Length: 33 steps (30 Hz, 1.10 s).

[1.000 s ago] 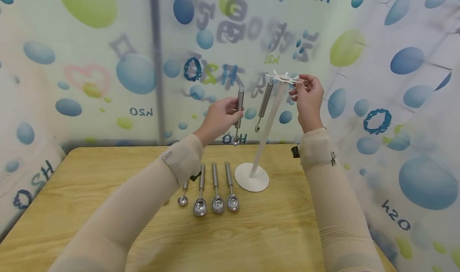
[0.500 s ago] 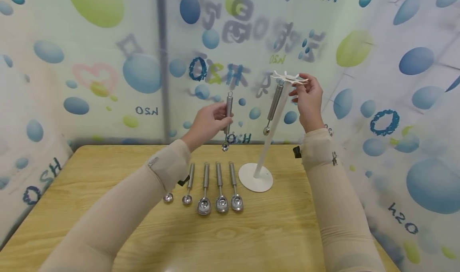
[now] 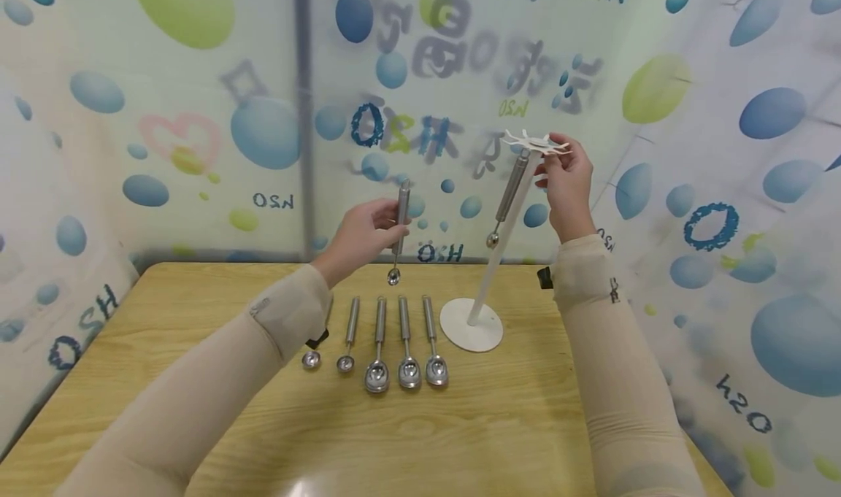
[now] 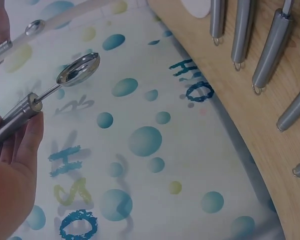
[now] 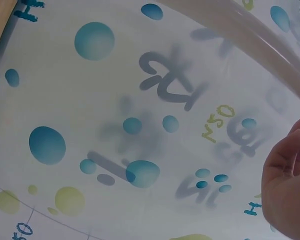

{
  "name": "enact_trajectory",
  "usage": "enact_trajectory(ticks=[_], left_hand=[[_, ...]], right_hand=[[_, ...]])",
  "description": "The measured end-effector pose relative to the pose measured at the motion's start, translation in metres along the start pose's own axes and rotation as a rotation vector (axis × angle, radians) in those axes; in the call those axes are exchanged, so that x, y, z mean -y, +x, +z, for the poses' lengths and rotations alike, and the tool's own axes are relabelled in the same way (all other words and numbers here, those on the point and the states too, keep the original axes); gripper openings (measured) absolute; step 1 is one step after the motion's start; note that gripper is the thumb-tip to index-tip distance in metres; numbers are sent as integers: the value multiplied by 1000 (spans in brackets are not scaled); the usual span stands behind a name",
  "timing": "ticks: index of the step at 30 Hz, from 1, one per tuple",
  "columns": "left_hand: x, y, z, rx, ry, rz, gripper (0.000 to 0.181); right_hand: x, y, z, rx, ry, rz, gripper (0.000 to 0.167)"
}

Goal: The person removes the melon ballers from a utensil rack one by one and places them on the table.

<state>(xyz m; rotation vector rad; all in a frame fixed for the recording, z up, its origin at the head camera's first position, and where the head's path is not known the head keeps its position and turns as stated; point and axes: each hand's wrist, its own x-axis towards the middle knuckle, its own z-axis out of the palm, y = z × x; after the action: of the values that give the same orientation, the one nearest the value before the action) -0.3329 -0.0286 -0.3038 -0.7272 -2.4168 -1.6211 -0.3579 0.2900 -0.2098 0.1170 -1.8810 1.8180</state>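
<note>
My left hand (image 3: 360,236) grips the steel handle of a small scoop (image 3: 403,206), which is near upright, bowl down, above the table's back edge. In the left wrist view, the scoop's shiny oval bowl (image 4: 79,70) extends from the handle on a thin rod. At the right edge of the white stand's hooked top (image 3: 535,143), the thumb and fingers of my right hand (image 3: 569,190) pinch a hook arm; some fingertips are hidden. Another small scoop (image 3: 512,187) hangs from that top, beside the pole (image 3: 502,252).
Several steel scoops lie in a row on the wooden table (image 3: 420,446), including a large-bowled scoop (image 3: 377,375) and a smaller one (image 3: 345,363). The stand's round white base (image 3: 460,329) is right of them. A patterned curtain (image 3: 263,59) surrounds the table's back and sides.
My left hand has moved left and slightly down with its scoop, away from the stand. The stand's top has turned a little, bringing the hanging scoop nearer the pole. My right hand stays there.
</note>
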Motion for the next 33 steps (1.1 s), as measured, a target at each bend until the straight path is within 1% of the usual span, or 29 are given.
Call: enact_trajectory(ticks=[8, 13, 17, 20, 26, 30, 33], left_hand=[[8, -5, -5, -1, -3, -3, 30], [12, -9, -6, -1, -11, -13, 31], [14, -12, -8, 6, -26, -14, 31], [16, -14, -10, 8, -26, -11, 29], [22, -21, -14, 11, -24, -13, 29], [27, -26, -19, 13, -33, -25, 32], [32, -30, -23, 12, -31, -40, 34]], right_hand=[[0, 1, 1, 6, 10, 0, 34], [0, 2, 1, 12, 38, 27, 33], [2, 3, 1, 19, 82, 58, 31], [2, 4, 1, 34, 138, 76, 29], [-3, 7, 1, 93, 260, 66, 27], [-3, 7, 3, 106, 279, 57, 25], [-3, 6, 4, 108, 280, 67, 25]])
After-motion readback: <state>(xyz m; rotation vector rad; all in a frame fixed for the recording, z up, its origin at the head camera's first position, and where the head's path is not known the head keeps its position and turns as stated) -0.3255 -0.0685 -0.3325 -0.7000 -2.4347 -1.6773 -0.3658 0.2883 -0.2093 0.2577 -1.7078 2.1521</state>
